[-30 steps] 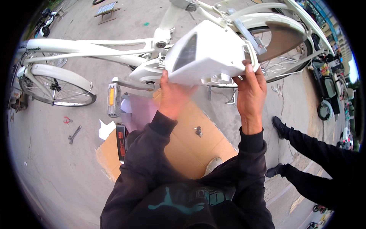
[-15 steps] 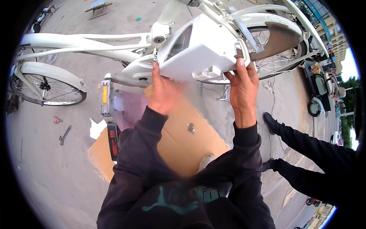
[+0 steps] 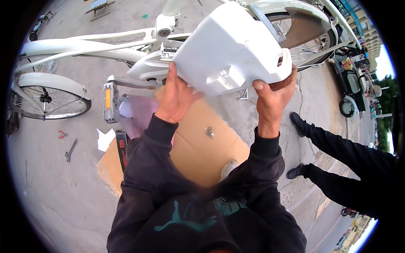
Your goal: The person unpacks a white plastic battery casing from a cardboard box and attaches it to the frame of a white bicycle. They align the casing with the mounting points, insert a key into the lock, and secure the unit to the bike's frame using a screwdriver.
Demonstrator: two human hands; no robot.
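Observation:
Between my two hands is a white e-bike battery case (image 3: 223, 50), tilted, with a moulded handle at its right end and a small connector recess on its lower face. My left hand (image 3: 175, 96) supports its lower left edge, thumb up along the corner and fingers partly hidden beneath. Around the handle end, my right hand (image 3: 275, 95) is closed, thumb pressed on the near face. Behind the case stands a white bicycle (image 3: 93, 49), its frame partly covered by the case. A white slotted mount (image 3: 168, 54) shows on the frame just beyond my left thumb.
Flattened cardboard (image 3: 202, 147) lies below my arms, with a small metal part (image 3: 209, 132) on it. A pedal (image 3: 111, 102) juts out at left. Pliers (image 3: 62, 134) and a wrench (image 3: 71, 150) rest on the pavement. At right stands a person in dark trousers (image 3: 337, 147).
The battery case has come nearer to me and turned, showing more of its broad face, and the dark panel on its side is out of sight. Both hands moved with it.

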